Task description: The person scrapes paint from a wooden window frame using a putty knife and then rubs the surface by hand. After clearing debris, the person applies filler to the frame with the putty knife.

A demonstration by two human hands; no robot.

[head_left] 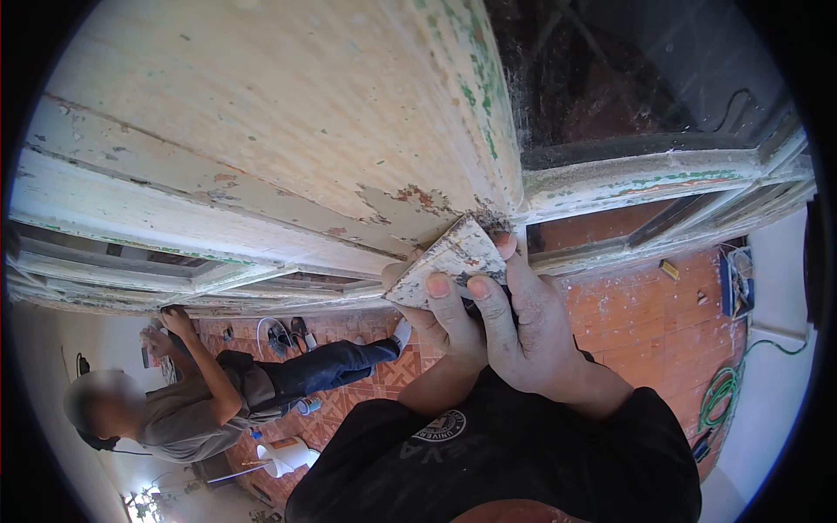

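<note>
Black shirt [558, 453] cloth lies below the left hand [440, 327] and right hand [532, 336], whose fingers curl around a paint-flecked triangular blade [458, 257], thumbs on its face, its far corner at the peeling wooden panel's [288, 105] right edge, beside the window frame [645, 187].

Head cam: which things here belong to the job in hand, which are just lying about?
In the job:
scraper blade, gripped by left hand and right hand
flaking painted wood, apparently against the blade

Apparently just lying about:
coiled green hose
blue tray
white bucket
dark footwear
</note>
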